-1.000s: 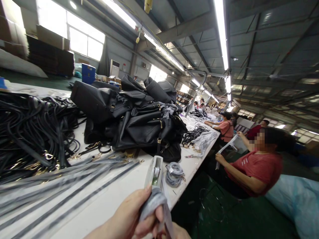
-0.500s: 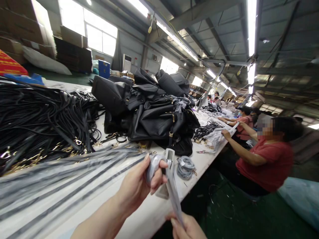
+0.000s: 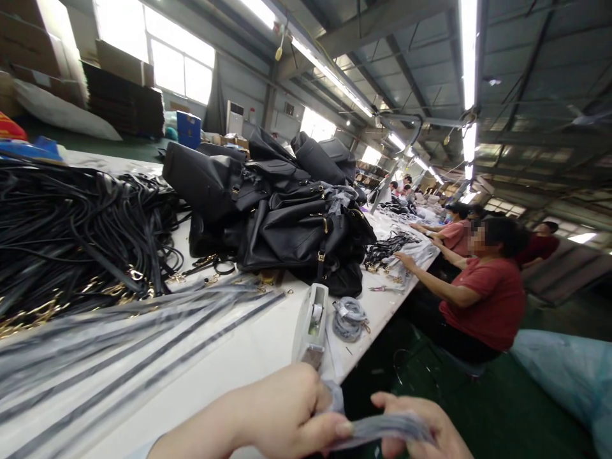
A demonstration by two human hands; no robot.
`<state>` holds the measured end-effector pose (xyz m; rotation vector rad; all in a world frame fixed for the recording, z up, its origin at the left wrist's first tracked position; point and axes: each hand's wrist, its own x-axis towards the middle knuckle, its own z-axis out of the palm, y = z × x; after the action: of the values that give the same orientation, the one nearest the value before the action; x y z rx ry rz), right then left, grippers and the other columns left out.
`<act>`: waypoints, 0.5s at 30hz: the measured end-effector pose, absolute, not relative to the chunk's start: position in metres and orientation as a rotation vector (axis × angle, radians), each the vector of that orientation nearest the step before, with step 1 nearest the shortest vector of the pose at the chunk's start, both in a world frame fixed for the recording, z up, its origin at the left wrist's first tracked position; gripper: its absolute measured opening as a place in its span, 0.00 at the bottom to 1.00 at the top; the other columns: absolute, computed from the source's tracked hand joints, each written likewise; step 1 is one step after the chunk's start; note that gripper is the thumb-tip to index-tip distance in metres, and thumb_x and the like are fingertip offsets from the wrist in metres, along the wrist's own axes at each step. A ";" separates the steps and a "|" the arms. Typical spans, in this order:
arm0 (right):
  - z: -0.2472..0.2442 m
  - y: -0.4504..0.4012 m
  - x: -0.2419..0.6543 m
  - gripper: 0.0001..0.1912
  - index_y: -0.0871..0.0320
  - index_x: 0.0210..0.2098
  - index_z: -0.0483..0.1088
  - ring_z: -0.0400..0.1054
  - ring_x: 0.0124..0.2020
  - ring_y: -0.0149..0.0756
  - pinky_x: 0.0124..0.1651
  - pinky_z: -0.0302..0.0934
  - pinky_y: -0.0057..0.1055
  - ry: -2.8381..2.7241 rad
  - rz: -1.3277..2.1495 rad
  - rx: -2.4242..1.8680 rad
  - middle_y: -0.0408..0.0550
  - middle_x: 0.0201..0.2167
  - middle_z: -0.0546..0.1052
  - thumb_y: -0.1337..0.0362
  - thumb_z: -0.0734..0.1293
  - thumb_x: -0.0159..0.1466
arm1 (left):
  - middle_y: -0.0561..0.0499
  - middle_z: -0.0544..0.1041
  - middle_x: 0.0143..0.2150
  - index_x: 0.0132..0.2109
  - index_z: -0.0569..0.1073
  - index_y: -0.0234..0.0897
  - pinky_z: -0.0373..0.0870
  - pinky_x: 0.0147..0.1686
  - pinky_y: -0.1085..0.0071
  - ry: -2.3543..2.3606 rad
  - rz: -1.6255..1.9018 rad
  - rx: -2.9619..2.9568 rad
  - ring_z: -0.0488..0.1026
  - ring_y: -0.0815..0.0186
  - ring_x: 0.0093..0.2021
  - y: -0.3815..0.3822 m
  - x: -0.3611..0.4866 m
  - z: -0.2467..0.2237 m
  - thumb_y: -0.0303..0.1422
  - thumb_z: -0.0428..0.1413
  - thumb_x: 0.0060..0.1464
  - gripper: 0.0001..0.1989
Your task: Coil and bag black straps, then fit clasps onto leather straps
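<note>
At one white table (image 3: 253, 347), clenching one plastic-wrapped strap (image 3: 375, 427) in the left hand (image 3: 287, 411) and grasping it in the right hand (image 3: 430, 430). Facing one tape dispenser (image 3: 312, 325) and one coiled bundle (image 3: 349, 319).

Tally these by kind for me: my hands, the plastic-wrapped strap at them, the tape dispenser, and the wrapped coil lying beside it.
Hands: 2 (left hand, right hand)
Wrapped strap at the hands: 1
Tape dispenser: 1
Wrapped coil: 1
Total: 5

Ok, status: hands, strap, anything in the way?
Left hand grips plastic-wrapped strap; right hand touching it, grip unclear. Tape dispenser close beyond left hand.
</note>
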<state>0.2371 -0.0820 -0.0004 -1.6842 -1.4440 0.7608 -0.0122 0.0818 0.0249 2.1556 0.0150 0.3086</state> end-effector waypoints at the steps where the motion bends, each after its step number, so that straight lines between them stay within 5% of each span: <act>1: -0.004 -0.079 0.237 0.22 0.57 0.30 0.79 0.74 0.41 0.49 0.45 0.69 0.40 -1.391 0.733 -1.702 0.50 0.31 0.79 0.43 0.70 0.59 | 0.57 0.54 0.15 0.20 0.61 0.38 0.48 0.16 0.73 -0.001 0.216 2.115 0.49 0.73 0.16 0.081 -0.013 0.026 0.52 0.43 0.65 0.29; 5: -0.027 -0.059 0.218 0.28 0.59 0.33 0.78 0.70 0.27 0.38 0.31 0.66 0.31 -1.338 0.788 -1.704 0.49 0.27 0.76 0.40 0.63 0.64 | 0.60 0.51 0.13 0.19 0.57 0.37 0.43 0.13 0.76 -0.012 0.034 2.037 0.46 0.76 0.14 0.082 -0.015 0.022 0.58 0.54 0.53 0.31; 8: -0.032 -0.049 0.202 0.23 0.56 0.42 0.79 0.74 0.43 0.44 0.48 0.68 0.36 -1.550 0.834 -1.652 0.55 0.41 0.80 0.47 0.59 0.70 | 0.57 0.60 0.16 0.23 0.65 0.36 0.50 0.14 0.78 0.038 0.046 1.836 0.55 0.75 0.15 0.081 -0.012 0.020 0.63 0.45 0.57 0.34; 11: -0.033 -0.048 0.192 0.24 0.53 0.57 0.72 0.67 0.59 0.50 0.62 0.59 0.44 -1.652 0.821 -1.621 0.57 0.56 0.75 0.49 0.63 0.68 | 0.56 0.61 0.14 0.27 0.71 0.34 0.52 0.14 0.77 0.115 0.092 1.622 0.57 0.74 0.13 0.079 -0.007 0.019 0.64 0.36 0.59 0.39; 15: -0.040 -0.051 0.178 0.26 0.55 0.55 0.72 0.73 0.52 0.50 0.56 0.66 0.42 -1.563 0.916 -1.552 0.57 0.49 0.79 0.48 0.68 0.63 | 0.58 0.58 0.10 0.27 0.73 0.32 0.62 0.22 0.74 0.120 0.212 1.399 0.55 0.74 0.11 0.074 0.002 0.014 0.63 0.38 0.60 0.39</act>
<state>0.1777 -0.0512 -0.0399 -1.5518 -1.5629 0.9164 0.0023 0.0737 0.0142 1.3991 0.1204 0.2124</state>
